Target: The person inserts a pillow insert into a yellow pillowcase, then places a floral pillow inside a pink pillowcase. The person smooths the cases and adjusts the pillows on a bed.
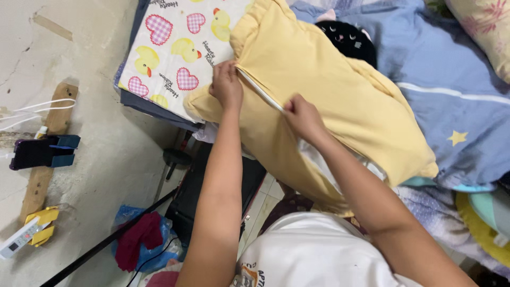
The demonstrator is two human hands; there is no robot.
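A yellow pillowcase [319, 79] with a pillow inside lies across the bed edge, its white zipper [260, 90] running along the near side. My left hand [227, 82] pinches the fabric at the zipper's upper end. My right hand [303, 116] grips the zipper pull lower down the seam. White pillow stuffing [324, 159] shows at the open part below my right hand.
A duck-and-heart patterned cloth [175, 48] lies left of the pillow. A blue star blanket [451, 95] and a black plush [348, 37] sit to the right. On the wall at left hang a phone holder [45, 151] and a remote [21, 239]. A blue bag [141, 242] lies on the floor.
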